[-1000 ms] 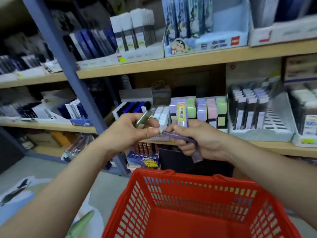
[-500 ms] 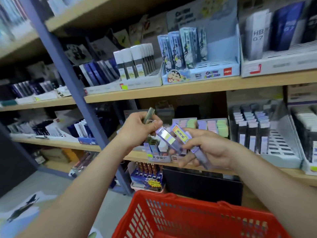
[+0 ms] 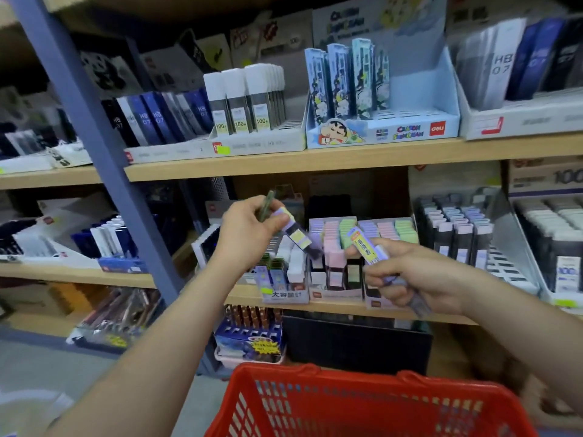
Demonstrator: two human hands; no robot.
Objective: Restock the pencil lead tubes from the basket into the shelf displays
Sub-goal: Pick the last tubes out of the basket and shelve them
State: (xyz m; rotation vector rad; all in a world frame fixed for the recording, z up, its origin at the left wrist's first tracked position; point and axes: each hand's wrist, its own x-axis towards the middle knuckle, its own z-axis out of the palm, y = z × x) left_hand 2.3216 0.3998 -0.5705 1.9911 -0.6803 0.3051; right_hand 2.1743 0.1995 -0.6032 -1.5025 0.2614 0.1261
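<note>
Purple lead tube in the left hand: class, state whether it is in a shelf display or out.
Out: the left hand holds the purple lead tube tilted in the air, above the display.

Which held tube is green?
The dark green tube sticking up from the left hand; its other tube and the right-hand tube are lilac, yellow-labelled.
</note>
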